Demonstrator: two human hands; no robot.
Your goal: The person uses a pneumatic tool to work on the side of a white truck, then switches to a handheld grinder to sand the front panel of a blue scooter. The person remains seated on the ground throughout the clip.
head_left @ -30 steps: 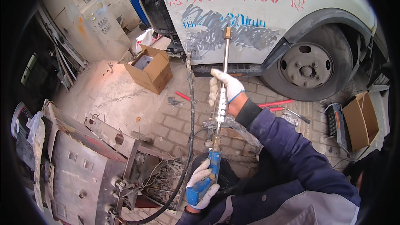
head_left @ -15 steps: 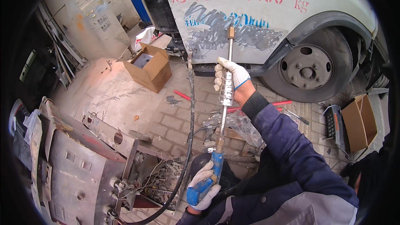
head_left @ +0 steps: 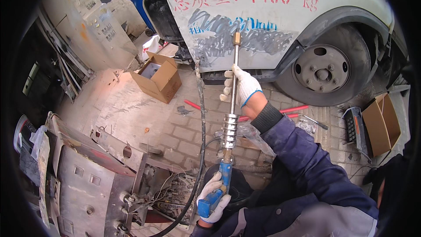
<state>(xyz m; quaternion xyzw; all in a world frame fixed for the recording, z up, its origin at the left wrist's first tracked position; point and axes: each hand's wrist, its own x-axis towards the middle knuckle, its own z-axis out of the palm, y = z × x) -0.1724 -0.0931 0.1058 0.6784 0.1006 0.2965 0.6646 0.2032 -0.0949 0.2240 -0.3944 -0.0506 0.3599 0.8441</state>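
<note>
My left hand [head_left: 213,197], in a white glove, grips the blue pistol-style handle of a slide hammer [head_left: 226,173]. The tool points away from me, with a bare chrome rod and a brass-coloured hexagonal tip [head_left: 237,38]. Higher on the rod, my gloved right hand [head_left: 245,87] is closed around the shaft, its thumb lying along it. Below that hand, the ribbed metal weight [head_left: 230,131] rests near the handle end. Behind the tip stands a white vehicle panel [head_left: 267,55] with grey scribbled paint; whether they touch is unclear.
A dark wheel [head_left: 322,74] stands at right. Open cardboard boxes [head_left: 160,81] sit at left and far right. A black hose [head_left: 202,118] runs past on the left, beside a battered metal machine [head_left: 92,184]. Red bars [head_left: 294,109] and a screwdriver [head_left: 316,122] lie on the paving.
The ribbed weight has slid down the rod towards the blue handle. My right hand has left the weight and now holds the bare rod above it. My left hand keeps its grip.
</note>
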